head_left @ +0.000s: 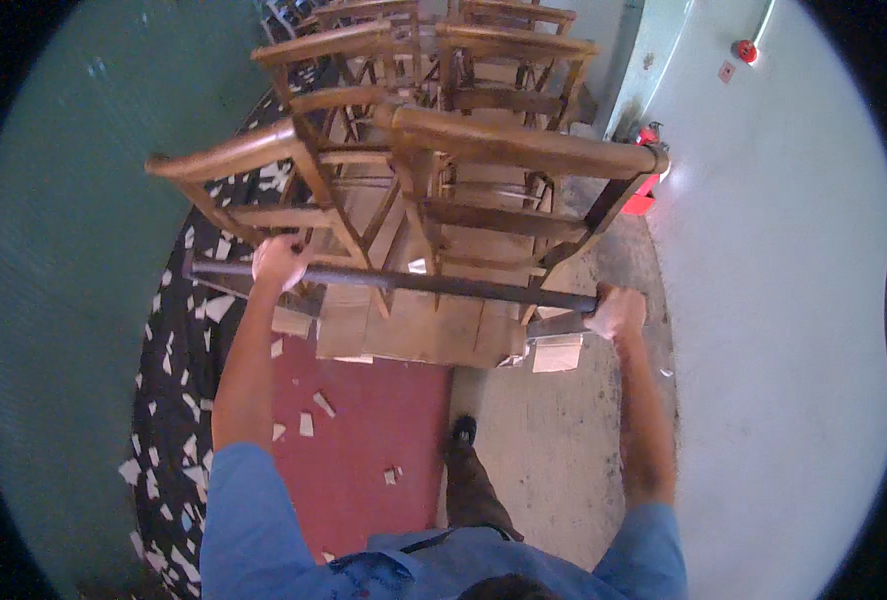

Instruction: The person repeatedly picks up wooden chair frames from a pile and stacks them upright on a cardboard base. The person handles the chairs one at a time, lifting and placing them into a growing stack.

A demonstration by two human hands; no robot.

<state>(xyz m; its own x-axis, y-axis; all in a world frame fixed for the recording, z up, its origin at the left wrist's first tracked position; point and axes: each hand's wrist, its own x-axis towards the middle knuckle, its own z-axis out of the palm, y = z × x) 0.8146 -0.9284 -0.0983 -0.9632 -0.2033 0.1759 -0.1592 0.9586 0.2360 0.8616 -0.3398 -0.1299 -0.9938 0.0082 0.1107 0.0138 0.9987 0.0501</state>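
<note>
A long dark handle bar [443, 285] of a cart runs across in front of me. My left hand [281, 262] is closed around it near its left end. At the right end, my right hand [617, 311] grips the same bar. Just beyond the bar stand two brown wooden chairs, a left chair [233, 152] turned at an angle and a right chair [533, 143] with its backrest toward me. Brown cardboard [418, 335] lies beneath them on the cart, its front edge sticking out below the bar. The cart's wheels are hidden.
Several more wooden chairs [343, 42] stand in rows ahead. A green wall [83, 250] is at left, above dark flooring strewn with pale scraps [218, 308]. Red floor [363, 450] meets beige floor [533, 440]. A red fire extinguisher [647, 170] stands by the pale right wall [763, 300].
</note>
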